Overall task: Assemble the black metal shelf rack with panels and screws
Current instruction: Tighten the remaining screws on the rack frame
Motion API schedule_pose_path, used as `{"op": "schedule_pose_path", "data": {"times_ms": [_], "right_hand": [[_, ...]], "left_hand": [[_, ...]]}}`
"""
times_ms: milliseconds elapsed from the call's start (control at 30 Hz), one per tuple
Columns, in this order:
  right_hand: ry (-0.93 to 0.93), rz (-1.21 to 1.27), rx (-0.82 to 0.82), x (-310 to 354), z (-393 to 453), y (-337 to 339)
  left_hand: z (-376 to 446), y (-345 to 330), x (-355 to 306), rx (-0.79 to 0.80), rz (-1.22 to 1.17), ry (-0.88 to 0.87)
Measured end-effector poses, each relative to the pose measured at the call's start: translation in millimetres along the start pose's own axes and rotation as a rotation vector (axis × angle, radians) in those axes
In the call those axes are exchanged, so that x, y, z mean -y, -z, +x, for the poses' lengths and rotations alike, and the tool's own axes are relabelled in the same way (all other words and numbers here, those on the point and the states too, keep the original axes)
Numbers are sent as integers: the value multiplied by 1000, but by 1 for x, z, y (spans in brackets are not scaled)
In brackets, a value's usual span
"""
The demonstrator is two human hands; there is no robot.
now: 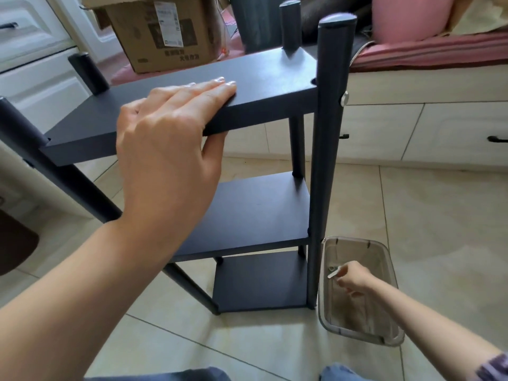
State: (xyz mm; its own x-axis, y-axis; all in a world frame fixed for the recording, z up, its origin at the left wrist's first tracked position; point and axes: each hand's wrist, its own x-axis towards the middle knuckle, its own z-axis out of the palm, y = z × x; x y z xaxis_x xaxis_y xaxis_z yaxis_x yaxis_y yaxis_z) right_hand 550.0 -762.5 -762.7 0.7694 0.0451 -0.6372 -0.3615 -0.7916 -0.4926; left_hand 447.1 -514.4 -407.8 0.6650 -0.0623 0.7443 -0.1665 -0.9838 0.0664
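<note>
The black metal shelf rack [247,215] stands upright on the tiled floor with three panels between four posts. My left hand [170,138] grips the front edge of the top panel [261,75], fingers flat on top and thumb underneath. A silver screw head [344,99] shows on the near right post [327,149] at the top panel's level. Low at the right, my right hand [354,279] reaches into a clear plastic tray [393,270] on the floor and pinches a small silver piece [334,273], perhaps a screw or hex key.
A cardboard box [162,31] sits behind the rack on a red-cushioned bench [428,53] with a pink pillow [409,15]. White drawers [412,133] run along the right and left. My knees [338,373] show at the bottom edge.
</note>
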Motion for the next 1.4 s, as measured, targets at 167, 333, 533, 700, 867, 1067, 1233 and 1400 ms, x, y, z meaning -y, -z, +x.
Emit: {"op": "schedule_pose_path", "data": {"times_ms": [167,333,533,700,867,1067,1233,1400], "right_hand": [[-98,106,-82,-9,33,-14],[-165,123,-130,-12,56,-35],[-230,51,-112,-11,68,-45],[-251,26,-132,2,60,-46],[-273,19,-144,6,60,-46],[-299,-72,-163,11,58,-46],[-281,-47,-170,11,57,-49],[-182,17,-88,3,50,-46]], "left_hand": [[-1,-3,-4,-40,57,12],[-6,-9,-5,-90,117,4],[-6,-13,-6,-132,134,-8],[-6,-14,-5,-143,149,-11],[-7,-14,-6,-150,146,-13],[-8,-15,-6,-161,135,-12],[-7,-15,-6,-164,138,-10],[-7,-15,-7,-149,135,-3]]}}
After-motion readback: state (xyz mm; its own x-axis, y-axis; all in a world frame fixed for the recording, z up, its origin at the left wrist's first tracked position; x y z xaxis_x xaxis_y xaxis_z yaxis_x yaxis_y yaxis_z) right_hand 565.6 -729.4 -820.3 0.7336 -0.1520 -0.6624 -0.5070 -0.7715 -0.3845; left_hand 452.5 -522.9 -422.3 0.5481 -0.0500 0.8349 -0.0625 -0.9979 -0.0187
